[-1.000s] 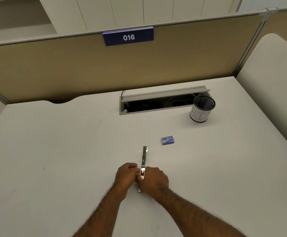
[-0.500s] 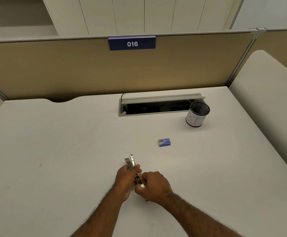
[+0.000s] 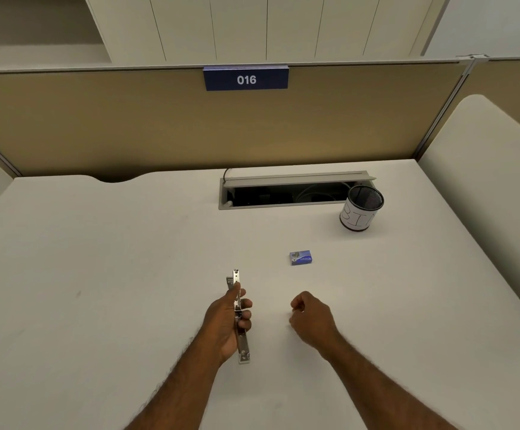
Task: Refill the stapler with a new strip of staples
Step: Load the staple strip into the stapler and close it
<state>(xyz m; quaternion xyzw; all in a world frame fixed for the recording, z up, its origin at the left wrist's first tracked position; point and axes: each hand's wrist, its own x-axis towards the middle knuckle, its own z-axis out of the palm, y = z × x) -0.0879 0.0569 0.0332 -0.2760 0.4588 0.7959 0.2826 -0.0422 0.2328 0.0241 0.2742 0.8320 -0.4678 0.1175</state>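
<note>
The left hand is gripping the stapler around its middle, fingers curling over the metal body and hiding much of it; whether staples are sitting in its channel is too small to tell. The stapler is lying lengthwise, near end to far end, its two arms splaying slightly at the far tip. The right hand is hovering just to the right, fingers curling into a loose fist with nothing visibly in them. Farther right, a small blue staple box is lying on the worktop, apart from both hands. Beyond it a mesh cup with a handwritten label, partly cut off, is standing beside an open cable hatch. A partition sign is reading 016.
</note>
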